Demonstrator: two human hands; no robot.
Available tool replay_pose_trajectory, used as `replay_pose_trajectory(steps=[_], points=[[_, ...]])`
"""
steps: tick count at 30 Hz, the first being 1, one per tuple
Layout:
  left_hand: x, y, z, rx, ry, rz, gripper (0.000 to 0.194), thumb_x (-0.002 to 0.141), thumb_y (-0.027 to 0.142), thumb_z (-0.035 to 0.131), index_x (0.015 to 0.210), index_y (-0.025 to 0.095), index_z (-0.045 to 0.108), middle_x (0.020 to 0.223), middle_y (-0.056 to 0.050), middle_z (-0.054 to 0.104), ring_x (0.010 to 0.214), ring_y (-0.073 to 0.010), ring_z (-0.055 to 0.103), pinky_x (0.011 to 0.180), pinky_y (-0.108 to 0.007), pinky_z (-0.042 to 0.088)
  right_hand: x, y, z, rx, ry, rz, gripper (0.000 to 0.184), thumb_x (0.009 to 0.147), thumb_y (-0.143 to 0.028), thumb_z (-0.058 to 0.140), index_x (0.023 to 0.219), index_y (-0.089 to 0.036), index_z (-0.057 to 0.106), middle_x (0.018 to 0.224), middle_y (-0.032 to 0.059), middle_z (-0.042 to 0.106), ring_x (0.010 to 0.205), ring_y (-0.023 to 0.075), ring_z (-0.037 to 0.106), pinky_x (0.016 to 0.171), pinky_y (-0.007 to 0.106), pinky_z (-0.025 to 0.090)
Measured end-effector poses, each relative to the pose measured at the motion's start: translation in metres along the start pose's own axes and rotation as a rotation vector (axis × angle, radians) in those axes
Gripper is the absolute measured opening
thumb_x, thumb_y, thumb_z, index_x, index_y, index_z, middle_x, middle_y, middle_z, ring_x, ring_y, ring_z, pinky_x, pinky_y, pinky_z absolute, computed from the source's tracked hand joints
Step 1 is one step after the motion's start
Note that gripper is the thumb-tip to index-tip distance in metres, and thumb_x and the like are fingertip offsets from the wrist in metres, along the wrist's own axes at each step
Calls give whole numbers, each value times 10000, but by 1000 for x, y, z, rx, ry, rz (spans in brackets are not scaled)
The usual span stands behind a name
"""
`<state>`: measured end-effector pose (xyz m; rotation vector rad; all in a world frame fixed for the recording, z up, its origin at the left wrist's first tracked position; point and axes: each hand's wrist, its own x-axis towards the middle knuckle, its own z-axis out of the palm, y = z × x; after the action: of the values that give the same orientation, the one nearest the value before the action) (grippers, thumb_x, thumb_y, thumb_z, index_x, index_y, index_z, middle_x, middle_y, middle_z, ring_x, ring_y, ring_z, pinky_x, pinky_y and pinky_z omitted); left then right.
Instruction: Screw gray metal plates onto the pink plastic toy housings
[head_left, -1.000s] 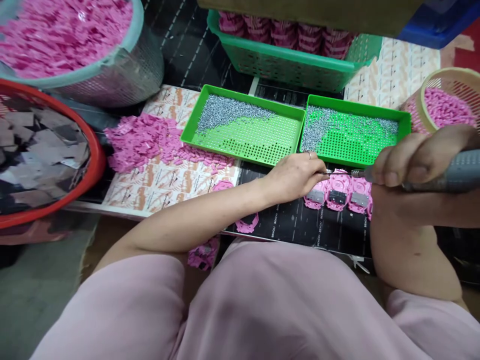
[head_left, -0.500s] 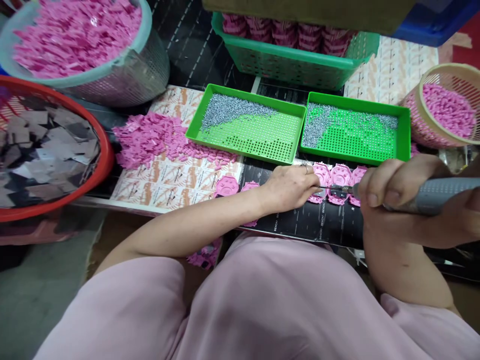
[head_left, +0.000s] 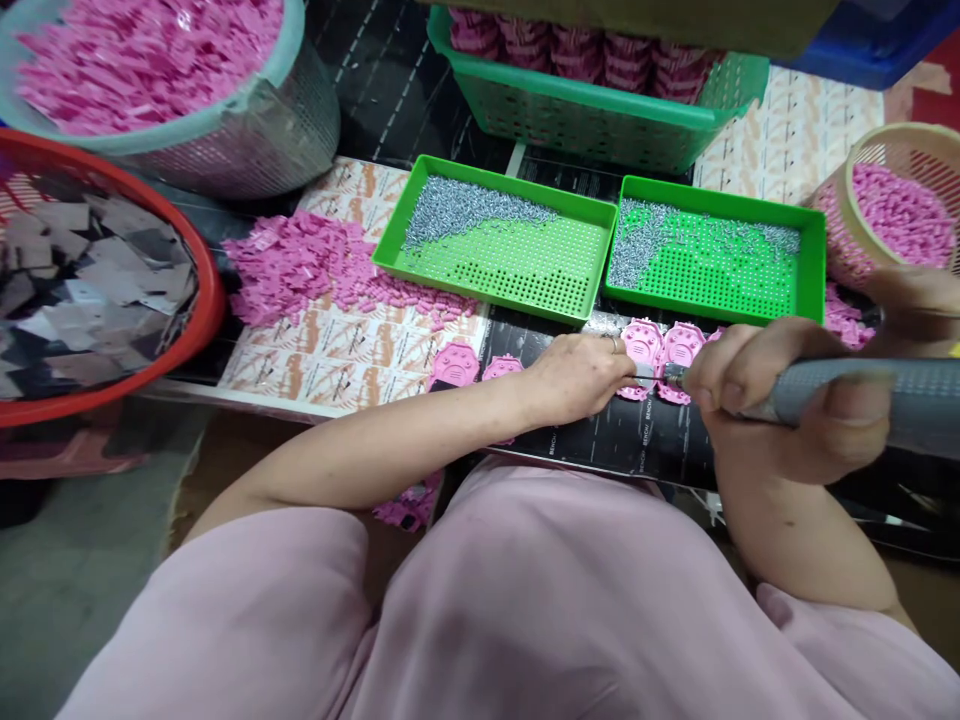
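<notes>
A grey electric screwdriver (head_left: 817,388) lies nearly level in my right hand (head_left: 780,400), whose fingers wrap round its body. Its metal bit points left, across a row of pink plastic casings (head_left: 680,350) on the black bench strip. My left hand (head_left: 581,378), with a ring on one finger, rests palm down at the left end of that row. Its fingers are drawn together close to the bit's tip, and what they pinch is hidden. Two more pink casings (head_left: 454,366) lie left of that hand, one partly behind the wrist.
Two green trays (head_left: 525,300) of small metal screws stand behind my hands. Loose pink pieces (head_left: 292,265) are heaped to the left. Around them are a red basket (head_left: 214,300) of grey plates, a pale basket (head_left: 292,130), a green crate (head_left: 585,130) and a beige basket (head_left: 847,200).
My right hand has shifted left with the screwdriver, and its fingers have changed position on the body. The left hand stays almost in place. The whole view has shifted slightly.
</notes>
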<state>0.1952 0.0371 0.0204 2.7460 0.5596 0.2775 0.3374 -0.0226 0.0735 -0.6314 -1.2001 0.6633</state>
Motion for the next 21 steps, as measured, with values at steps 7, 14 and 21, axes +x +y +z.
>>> replay_pose_trajectory(steps=[7,14,21], points=[[-9,-11,-9,66,9,-86,231,960,328,529,928,192,713,900,-22,720,824,-169,679,620,-255,463,-2,15,1,-32,78,-3,184,797,-290,670,971,-315,615,455,-97,475,275,84,379,269,202,350],[-6,-7,-4,140,-23,-14,183,915,335,595,884,182,691,884,-36,689,860,-202,637,592,-281,428,-3,15,5,-74,59,20,274,794,-299,679,1050,-343,592,453,-102,464,273,99,375,258,228,329],[9,-12,9,42,-31,231,169,932,198,516,916,158,679,1033,-81,688,1025,-203,607,866,-330,479,-13,22,-8,-191,-23,157,256,842,-424,619,638,-271,604,446,-48,451,329,114,415,297,273,325]])
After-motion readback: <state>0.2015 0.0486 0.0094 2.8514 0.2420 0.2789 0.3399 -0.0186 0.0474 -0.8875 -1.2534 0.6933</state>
